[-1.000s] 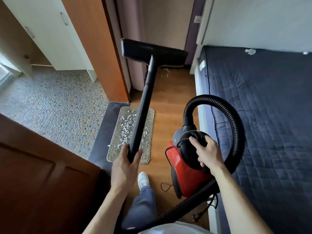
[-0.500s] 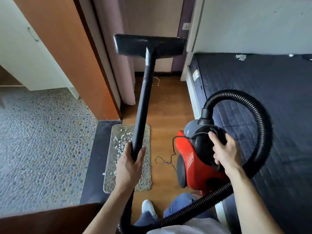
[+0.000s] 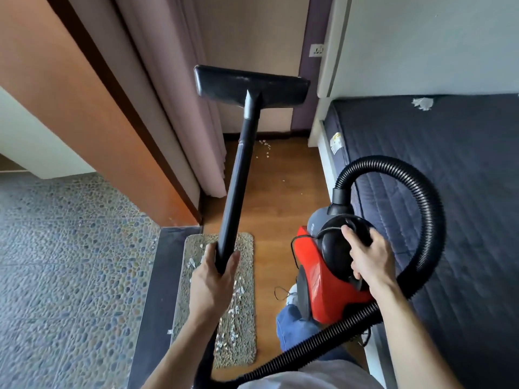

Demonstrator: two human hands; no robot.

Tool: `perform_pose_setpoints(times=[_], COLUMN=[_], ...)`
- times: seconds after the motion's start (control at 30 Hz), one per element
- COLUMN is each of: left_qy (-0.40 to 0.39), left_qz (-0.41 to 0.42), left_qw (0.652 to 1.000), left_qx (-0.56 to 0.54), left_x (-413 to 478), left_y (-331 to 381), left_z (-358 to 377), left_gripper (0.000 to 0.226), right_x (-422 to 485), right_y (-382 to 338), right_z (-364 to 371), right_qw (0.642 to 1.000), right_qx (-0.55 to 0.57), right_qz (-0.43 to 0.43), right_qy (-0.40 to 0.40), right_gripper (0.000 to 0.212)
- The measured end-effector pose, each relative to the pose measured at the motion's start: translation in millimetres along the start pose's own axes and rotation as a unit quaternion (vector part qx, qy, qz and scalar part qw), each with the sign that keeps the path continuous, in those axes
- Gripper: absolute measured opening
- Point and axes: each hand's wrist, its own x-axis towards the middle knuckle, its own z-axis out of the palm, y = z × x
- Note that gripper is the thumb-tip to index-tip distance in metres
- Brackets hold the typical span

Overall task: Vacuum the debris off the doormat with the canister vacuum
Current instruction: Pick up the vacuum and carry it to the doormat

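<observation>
We saw a bright, evenly daylit scene with only soft shadows. A pale sheen lay on the wooden floor (image 3: 283,192) and on the red canister (image 3: 323,279). Straight edges bowed toward the borders, and the pebble floor (image 3: 70,276) at the lower left looked slightly smeared.

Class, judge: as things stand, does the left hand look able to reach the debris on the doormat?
Probably not bare-handed: the left hand grips the wand, though debris on the doormat lies below it, with nothing between.
</observation>
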Motion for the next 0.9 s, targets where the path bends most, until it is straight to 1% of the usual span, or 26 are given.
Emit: perform_pose_setpoints(times=[0.07, 0.17, 0.27, 0.3, 0.33, 0.4, 0.43, 0.5, 0.53, 0.57, 0.7, 0.77, 0.9], left_qy=[0.011, 0.030, 0.034, 0.033, 0.032, 0.034, 0.039, 0.052, 0.056, 0.058, 0.065, 0.060, 0.046], left_qz=[-0.001, -0.015, -0.025, -0.031, -0.036, -0.041, -0.042, -0.038, -0.037, -0.036, -0.041, -0.044, -0.040], left_qw=[1.000, 0.999, 0.999, 0.999, 0.999, 0.998, 0.998, 0.997, 0.997, 0.997, 0.996, 0.996, 0.998], left_qx=[0.009, 0.013, 0.017, 0.020, 0.022, 0.028, 0.035, 0.042, 0.042, 0.041, 0.042, 0.039, 0.019], left_x=[36, 88, 131, 142, 153, 173, 184, 206, 217, 227, 272, 302, 377], left_y=[22, 56, 78, 82, 86, 92, 96, 104, 106, 109, 113, 116, 123], left_z=[18, 46, 67, 73, 78, 85, 88, 92, 95, 97, 109, 116, 125], left_gripper=[0.018, 0.018, 0.019, 0.018, 0.018, 0.019, 0.019, 0.018, 0.017, 0.017, 0.017, 0.018, 0.020], right_x=[43, 103, 157, 175, 191, 216, 227, 247, 257, 268, 310, 332, 387], right_y=[-12, -30, -48, -52, -57, -70, -74, -87, -91, -95, -105, -114, -134], right_z=[6, 16, 26, 29, 33, 41, 45, 54, 58, 62, 83, 96, 124], right_qw=[1.000, 0.999, 0.996, 0.995, 0.994, 0.993, 0.993, 0.994, 0.994, 0.995, 0.996, 0.995, 0.993], right_qx=[-0.007, -0.033, -0.057, -0.068, -0.077, -0.089, -0.086, -0.061, -0.052, -0.047, -0.039, -0.043, -0.071], right_qz=[0.001, 0.000, -0.014, -0.024, -0.033, -0.038, -0.042, -0.052, -0.052, -0.050, -0.029, -0.020, -0.008], right_qy=[-0.019, -0.042, -0.063, -0.067, -0.071, -0.071, -0.073, -0.077, -0.077, -0.076, -0.077, -0.085, -0.089], right_gripper=[0.042, 0.048, 0.079, 0.085, 0.087, 0.082, 0.075, 0.055, 0.048, 0.049, 0.075, 0.074, 0.083])
